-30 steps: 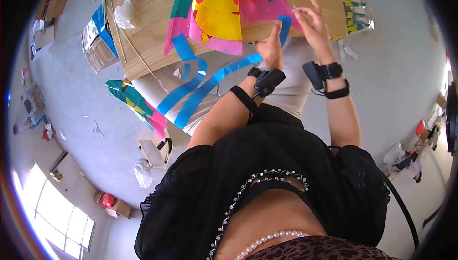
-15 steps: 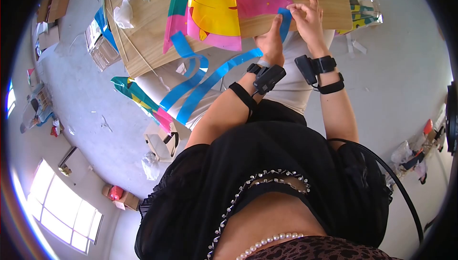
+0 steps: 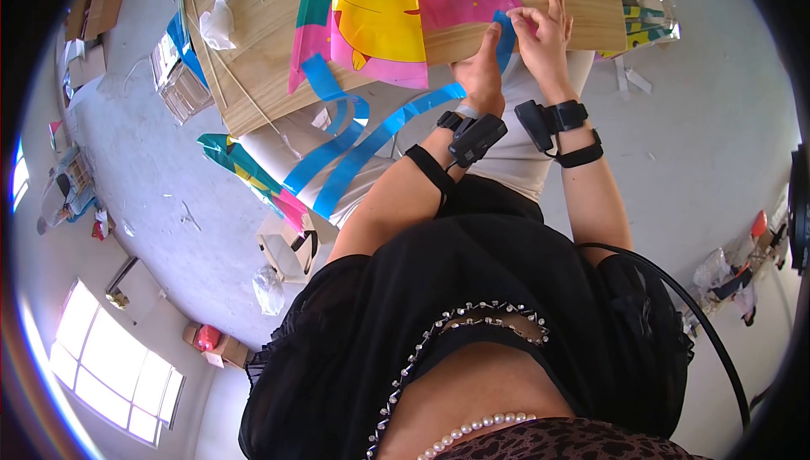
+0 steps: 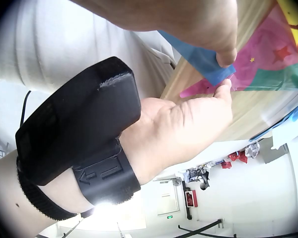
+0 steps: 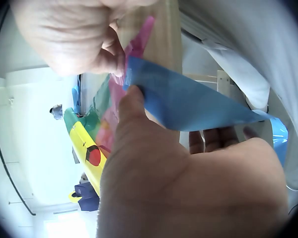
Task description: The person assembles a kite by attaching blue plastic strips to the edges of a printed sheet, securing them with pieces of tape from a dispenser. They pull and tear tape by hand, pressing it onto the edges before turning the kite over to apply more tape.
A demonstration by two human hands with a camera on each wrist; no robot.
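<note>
A plastic kite (image 3: 377, 13), printed with a yellow cartoon figure on pink and green, lies on the wooden table. My left hand (image 3: 479, 80) holds the end of a blue ribbon (image 5: 188, 101) against the kite's pink corner (image 5: 140, 39), its thumb flat on the ribbon and other fingers beneath it. Just right of it, my right hand (image 3: 544, 47) pinches the pink corner at the ribbon's end with thumb and index finger, the other fingers raised. In the left wrist view, fingertips of both hands meet at that ribbon end. More blue ribbon (image 3: 337, 177) trails across my lap.
Thin sticks (image 3: 246, 93) and crumpled white plastic (image 3: 218, 23) lie on the table's left side. Another folded kite (image 3: 245, 173) hangs by my left leg. Packed printed film (image 3: 648, 21) stands beyond the right table edge. Cardboard boxes (image 3: 184, 89) stand at the left.
My right hand has moved left, from above the ribbon's end to the kite's corner, and now pinches there. The left hand stays almost in place. The head view has shifted slightly.
</note>
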